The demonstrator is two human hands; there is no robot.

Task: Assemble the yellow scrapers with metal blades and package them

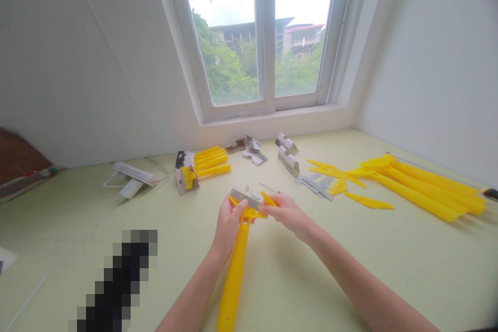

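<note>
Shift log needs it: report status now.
Left hand gripping yellow plastic scraper. Right hand pinching small yellow piece. Grey metal plate at scraper head. Nothing blocking.

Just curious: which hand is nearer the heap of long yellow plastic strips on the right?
Right hand, left of the yellow strips; left hand farther left still.

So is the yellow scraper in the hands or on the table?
In the hands: the left hand and right hand pinch the yellow scraper at its head, long handle reaching back toward the person.
</note>
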